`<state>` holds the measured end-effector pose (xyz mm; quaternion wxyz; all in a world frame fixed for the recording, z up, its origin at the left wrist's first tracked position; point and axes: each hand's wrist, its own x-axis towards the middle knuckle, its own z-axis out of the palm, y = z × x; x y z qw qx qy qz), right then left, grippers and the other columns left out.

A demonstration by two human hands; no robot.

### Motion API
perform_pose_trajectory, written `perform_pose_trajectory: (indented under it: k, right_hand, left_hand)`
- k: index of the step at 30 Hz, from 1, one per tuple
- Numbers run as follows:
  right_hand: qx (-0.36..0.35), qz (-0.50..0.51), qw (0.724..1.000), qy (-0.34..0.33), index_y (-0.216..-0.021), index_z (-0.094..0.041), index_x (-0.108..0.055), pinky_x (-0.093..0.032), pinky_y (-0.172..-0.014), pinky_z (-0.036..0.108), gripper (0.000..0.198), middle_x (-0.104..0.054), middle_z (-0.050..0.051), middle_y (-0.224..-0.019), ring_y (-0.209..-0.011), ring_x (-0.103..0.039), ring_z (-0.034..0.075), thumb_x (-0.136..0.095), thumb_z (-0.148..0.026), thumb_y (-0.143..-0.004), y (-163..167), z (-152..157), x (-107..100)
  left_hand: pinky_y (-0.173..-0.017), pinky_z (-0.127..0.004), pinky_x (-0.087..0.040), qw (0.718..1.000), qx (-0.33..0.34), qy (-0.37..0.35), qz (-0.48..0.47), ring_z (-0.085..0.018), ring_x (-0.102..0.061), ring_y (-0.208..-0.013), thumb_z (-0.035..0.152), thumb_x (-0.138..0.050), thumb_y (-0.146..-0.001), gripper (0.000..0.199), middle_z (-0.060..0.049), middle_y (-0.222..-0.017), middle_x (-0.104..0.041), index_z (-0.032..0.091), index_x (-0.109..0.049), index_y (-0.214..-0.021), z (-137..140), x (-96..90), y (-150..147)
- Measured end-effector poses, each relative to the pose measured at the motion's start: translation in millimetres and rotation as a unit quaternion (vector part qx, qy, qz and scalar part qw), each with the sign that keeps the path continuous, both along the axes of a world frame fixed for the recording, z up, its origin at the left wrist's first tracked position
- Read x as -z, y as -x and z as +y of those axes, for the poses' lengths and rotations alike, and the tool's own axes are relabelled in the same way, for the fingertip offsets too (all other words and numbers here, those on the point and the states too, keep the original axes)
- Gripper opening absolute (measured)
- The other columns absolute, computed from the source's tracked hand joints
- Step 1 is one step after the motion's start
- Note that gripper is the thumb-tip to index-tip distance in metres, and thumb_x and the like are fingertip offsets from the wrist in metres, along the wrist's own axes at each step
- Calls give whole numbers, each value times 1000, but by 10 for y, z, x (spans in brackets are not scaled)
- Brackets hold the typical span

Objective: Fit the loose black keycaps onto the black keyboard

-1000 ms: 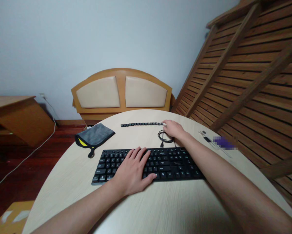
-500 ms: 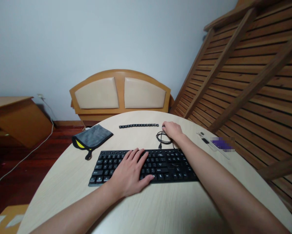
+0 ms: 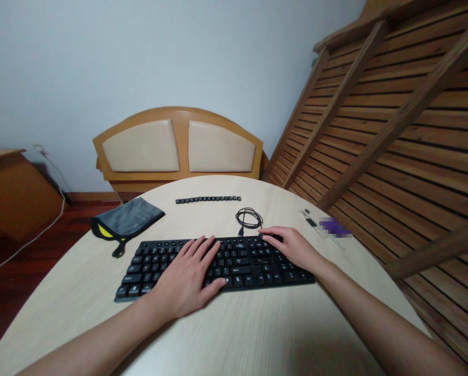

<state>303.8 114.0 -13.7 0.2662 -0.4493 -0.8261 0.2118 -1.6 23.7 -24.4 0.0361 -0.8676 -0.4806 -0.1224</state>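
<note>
A black keyboard (image 3: 237, 261) lies on the round, pale wooden table (image 3: 234, 329). Fingers spread, my left hand (image 3: 189, 279) rests flat across the keyboard's left-middle keys and covers some of them. My right hand (image 3: 290, 245) is over the keyboard's upper right edge, thumb and index finger pinched on a small black keycap (image 3: 261, 234), mostly hidden by the fingertips. Right of the middle, a bare patch (image 3: 262, 261) without keycaps shows among the keys. Farther back, several black keycaps (image 3: 208, 199) stand in a straight row. The keyboard's coiled cable (image 3: 249, 218) lies just behind it.
At the table's left is a grey cloth pouch (image 3: 130, 216) with yellow lining. A thin pale tool (image 3: 327, 237) and a blurred purple item (image 3: 335, 226) lie to the right. Behind stand a headboard (image 3: 182, 141) and a leaning slatted wooden frame (image 3: 374, 130).
My right hand has come back from beside the right end of the keycap row to the keyboard's upper right, keycap between its fingers. My left hand stays on the keys. The view has shifted right.
</note>
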Motion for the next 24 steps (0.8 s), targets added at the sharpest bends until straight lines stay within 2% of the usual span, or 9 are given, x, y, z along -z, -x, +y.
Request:
perform_pose_trajectory:
  k: [3,8,24]
  right_hand:
    - [10,21,1000,4,-114,-27,-74,-48,-101,38,27,-74,3,-118,-111,-67,23,-56,-37,-96,-5,-4,64]
    - [6,22,1000,1,-113,-27,-74,-50,-99,39,27,-75,3,-115,-109,-68,24,-56,-37,-95,-7,5,54]
    - [-13,-57,996,-63,-111,-24,-72,-50,-96,39,26,-73,7,-112,-105,-67,24,-51,-32,-98,16,-39,11]
  left_hand:
    - [-117,-52,-32,1000,2,-5,-4,-33,-34,-144,66,-41,-96,76,-13,-158,-36,15,-36,-152,0,18,14]
    - [-117,-52,-31,1000,7,-10,-7,-33,-34,-144,65,-42,-96,75,-12,-158,-36,17,-36,-153,-3,33,28]
    - [-116,-52,-33,1000,5,-8,-10,-33,-36,-143,65,-41,-96,74,-13,-157,-38,17,-39,-151,-7,-2,13]
